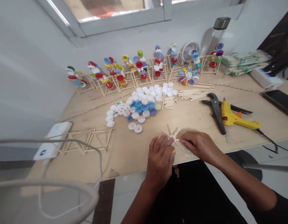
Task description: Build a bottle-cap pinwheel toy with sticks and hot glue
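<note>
Near the table's front edge lies a small white hub with thin wooden sticks (171, 132) fanning out from it like spokes. The fingers of my left hand (159, 160) are closed on the hub's near left side, steadying it. From the right, my right hand (201, 144) pinches one stick of the hub between thumb and fingers. Beyond my hands is a pile of bottle caps (138, 129), mostly white with some blue. Loose short sticks (168, 102) lie behind and to the left of the pliers (217, 113). A yellow glue gun (239, 120) rests beside the pliers.
Stick frames with coloured-cap wheels (139, 64) line the wall, beside a small fan (190, 51) and a bottle (218, 35). An unfinished-looking stick frame (87, 141) and a white box (52, 140) are left. A phone (280, 101) and power strip (266, 77) are right.
</note>
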`<state>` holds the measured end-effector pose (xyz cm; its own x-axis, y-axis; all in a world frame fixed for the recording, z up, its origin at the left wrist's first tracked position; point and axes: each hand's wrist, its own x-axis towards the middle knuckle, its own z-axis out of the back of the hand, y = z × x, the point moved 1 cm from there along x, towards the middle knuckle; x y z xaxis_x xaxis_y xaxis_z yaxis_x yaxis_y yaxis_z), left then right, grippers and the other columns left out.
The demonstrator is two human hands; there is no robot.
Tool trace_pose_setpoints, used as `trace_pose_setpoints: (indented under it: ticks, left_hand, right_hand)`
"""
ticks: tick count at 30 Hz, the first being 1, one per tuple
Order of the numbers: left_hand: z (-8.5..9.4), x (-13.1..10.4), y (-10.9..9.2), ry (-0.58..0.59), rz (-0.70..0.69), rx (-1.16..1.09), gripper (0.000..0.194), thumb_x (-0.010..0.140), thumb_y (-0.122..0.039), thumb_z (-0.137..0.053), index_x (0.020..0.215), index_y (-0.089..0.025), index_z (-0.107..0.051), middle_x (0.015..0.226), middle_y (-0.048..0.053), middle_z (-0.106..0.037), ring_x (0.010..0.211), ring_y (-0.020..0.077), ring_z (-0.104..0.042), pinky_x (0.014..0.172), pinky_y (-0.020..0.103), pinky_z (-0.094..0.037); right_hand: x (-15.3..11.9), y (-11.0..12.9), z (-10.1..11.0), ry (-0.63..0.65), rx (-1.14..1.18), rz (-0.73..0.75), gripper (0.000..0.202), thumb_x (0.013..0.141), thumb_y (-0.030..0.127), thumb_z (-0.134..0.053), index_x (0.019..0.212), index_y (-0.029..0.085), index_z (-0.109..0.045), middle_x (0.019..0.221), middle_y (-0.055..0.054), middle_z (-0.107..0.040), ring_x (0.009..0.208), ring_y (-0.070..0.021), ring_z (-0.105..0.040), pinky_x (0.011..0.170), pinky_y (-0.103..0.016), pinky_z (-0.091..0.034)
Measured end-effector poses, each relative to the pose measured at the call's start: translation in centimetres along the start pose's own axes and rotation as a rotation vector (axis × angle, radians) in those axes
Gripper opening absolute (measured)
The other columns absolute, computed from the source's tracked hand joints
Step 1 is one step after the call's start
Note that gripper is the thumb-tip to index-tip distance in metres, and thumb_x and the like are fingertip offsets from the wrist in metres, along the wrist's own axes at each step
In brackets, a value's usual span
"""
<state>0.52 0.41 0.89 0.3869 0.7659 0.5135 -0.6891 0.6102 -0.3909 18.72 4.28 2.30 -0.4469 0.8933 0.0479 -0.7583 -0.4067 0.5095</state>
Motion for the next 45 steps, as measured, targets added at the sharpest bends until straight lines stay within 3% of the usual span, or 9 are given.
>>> trace_pose_setpoints:
  ticks: [9,19,23,28,31,33,36,45]
  left_hand:
    - [-0.3,-0.2,-0.2,-0.005,-0.015,0.021,0.019,0.084,-0.006,-0.048,0.096,-0.016,-0.059,0.115,0.007,-0.068,0.124,0.027,-0.048,0.106,0.053,-0.029]
    - [0.2,-0.3,0.0,-0.06,0.034,-0.07,0.028,0.085,-0.007,-0.045,0.108,-0.016,-0.058,0.114,0.01,-0.068,0.124,0.0261,-0.047,0.101,0.051,-0.038]
    - [1.2,-0.5,-0.8,-0.174,0.196,-0.267,0.023,0.088,-0.01,-0.045,0.1,-0.016,-0.062,0.093,0.008,-0.07,0.099,0.0213,-0.061,0.087,0.039,-0.048]
    - [1.9,-0.9,-3.6,-0.197,0.622,-0.65,0.024,0.091,-0.027,-0.047,0.099,-0.02,-0.068,0.063,-0.001,-0.065,0.056,0.0135,-0.061,0.058,0.024,-0.049]
    - [2.0,-1.2,-5.3,-0.265,0.804,-0.782,0.025,0.086,-0.037,-0.053,0.089,-0.021,-0.072,0.061,0.0,-0.065,0.055,0.0145,-0.059,0.055,0.023,-0.048]
    - [2.0,-1.5,-6.0,-0.32,0.885,-0.808,0.025,0.082,-0.041,-0.059,0.09,-0.023,-0.073,0.065,0.0,-0.067,0.06,0.0162,-0.062,0.06,0.024,-0.05]
    - [2.1,-1.9,-6.3,-0.357,0.944,-0.821,0.029,0.078,-0.047,-0.062,0.088,-0.023,-0.074,0.063,0.0,-0.066,0.061,0.0173,-0.061,0.06,0.025,-0.05]
    - [1.9,-2.2,-5.5,-0.336,0.972,-1.002,0.032,0.077,-0.048,-0.063,0.069,-0.018,-0.065,0.048,-0.005,-0.041,0.048,0.0093,-0.039,0.049,0.02,-0.035]
  right_hand:
    - [0.2,0.1,0.0,0.03,-0.061,-0.015,0.028,0.093,0.03,-0.043,0.08,0.019,-0.065,0.075,-0.003,-0.066,0.071,-0.0156,-0.06,0.062,-0.025,-0.038]
    - [-0.8,-0.3,0.8,-0.019,0.149,-0.006,0.026,0.093,0.03,-0.044,0.086,0.018,-0.067,0.084,-0.005,-0.07,0.076,-0.0161,-0.063,0.07,-0.027,-0.046]
    - [-2.0,0.9,1.4,-0.108,0.333,-0.068,0.026,0.092,0.033,-0.045,0.082,0.02,-0.066,0.084,-0.004,-0.07,0.076,-0.0165,-0.063,0.067,-0.026,-0.047]
    - [-3.8,4.7,0.1,-0.255,0.572,-0.132,0.021,0.09,0.032,-0.049,0.083,0.02,-0.065,0.069,-0.001,-0.064,0.063,-0.0131,-0.058,0.058,-0.022,-0.045]
    - [-4.1,6.9,-1.1,-0.24,0.73,-0.077,0.026,0.093,0.03,-0.044,0.075,0.019,-0.06,0.066,0.001,-0.061,0.059,-0.0104,-0.057,0.058,-0.02,-0.045]
    - [-4.2,7.8,-1.4,-0.263,0.716,-0.038,0.029,0.093,0.028,-0.043,0.069,0.02,-0.056,0.062,0.002,-0.059,0.058,-0.0098,-0.056,0.06,-0.021,-0.044]
    - [-4.4,8.4,-1.2,-0.281,0.597,0.014,0.026,0.092,0.023,-0.043,0.068,0.02,-0.053,0.062,0.002,-0.059,0.06,-0.0099,-0.055,0.063,-0.022,-0.043]
    - [-5.1,8.5,-2.4,-0.311,0.338,0.129,0.02,0.09,0.017,-0.043,0.078,0.021,-0.058,0.069,-0.001,-0.064,0.063,-0.0137,-0.058,0.062,-0.026,-0.045]
